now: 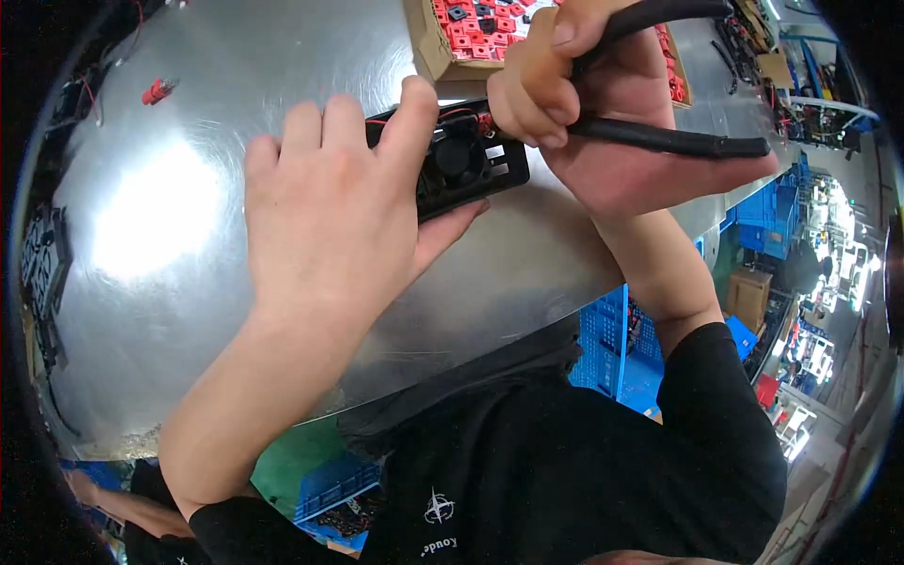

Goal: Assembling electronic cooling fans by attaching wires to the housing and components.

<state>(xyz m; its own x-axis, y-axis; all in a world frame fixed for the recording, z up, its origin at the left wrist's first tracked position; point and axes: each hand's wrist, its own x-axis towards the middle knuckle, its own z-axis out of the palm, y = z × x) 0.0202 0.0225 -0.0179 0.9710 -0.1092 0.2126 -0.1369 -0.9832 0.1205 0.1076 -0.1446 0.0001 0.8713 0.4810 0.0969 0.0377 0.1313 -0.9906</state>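
- Left hand [330, 207] clamps the black fan frame [466, 165], fingers over its top, thumb beneath.
- Right hand [584, 104], at two o'clock from the frame, squeezes black-handled pliers [659, 139].

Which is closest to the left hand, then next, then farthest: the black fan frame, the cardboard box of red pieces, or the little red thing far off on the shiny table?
1. Black fan frame: held in the left hand.
2. Cardboard box: just beyond, top middle.
3. Small red part: far upper left on the metal table.

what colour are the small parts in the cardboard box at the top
Mostly red, with a few black ones mixed in; the small parts in the cardboard box show best in the head view.
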